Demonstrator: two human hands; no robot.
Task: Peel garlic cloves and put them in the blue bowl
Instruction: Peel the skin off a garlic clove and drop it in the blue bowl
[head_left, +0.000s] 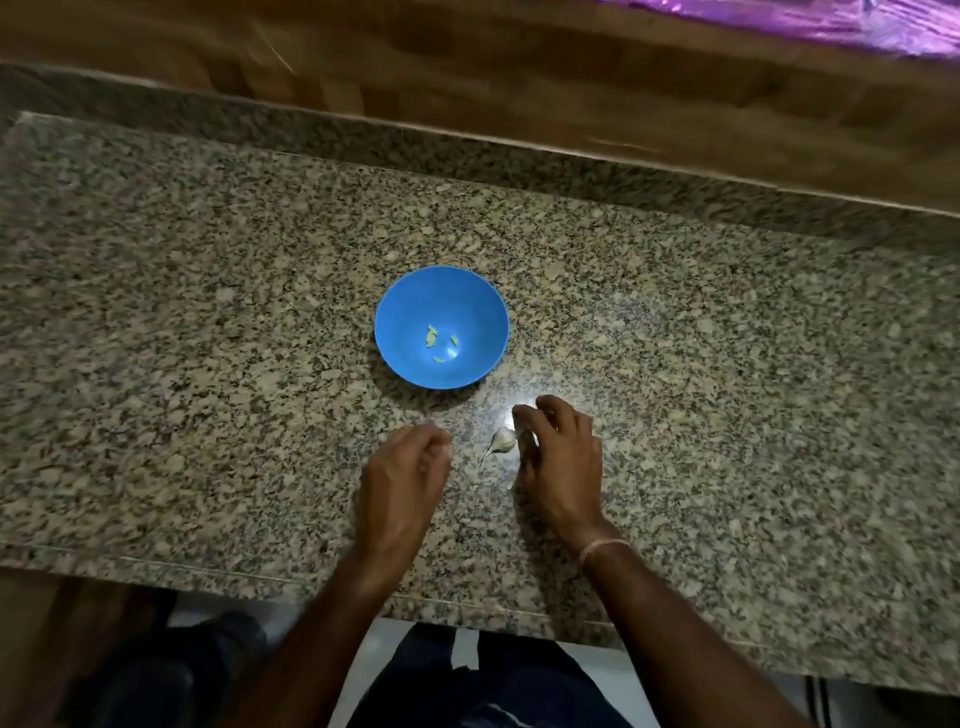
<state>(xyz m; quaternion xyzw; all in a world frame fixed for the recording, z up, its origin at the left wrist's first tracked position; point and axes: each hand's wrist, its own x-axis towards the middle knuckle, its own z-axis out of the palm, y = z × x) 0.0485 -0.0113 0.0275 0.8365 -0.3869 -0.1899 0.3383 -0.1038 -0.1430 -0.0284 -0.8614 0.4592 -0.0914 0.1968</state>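
Garlic pieces lie in blue bowl; left hand, right hand curled, grips unclear.

left and right of blue bowl: counter left unobstructed | behind blue bowl: room bounded by wooden ledge | in front of blue bowl: approach narrowed by garlic clove, flanked by left hand and right hand

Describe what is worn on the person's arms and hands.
Both forearms are bare, with no sleeves in view, and neither the left hand nor the right hand wears a glove. A thin pale wristband circles the right wrist. Motion blur hides any rings.
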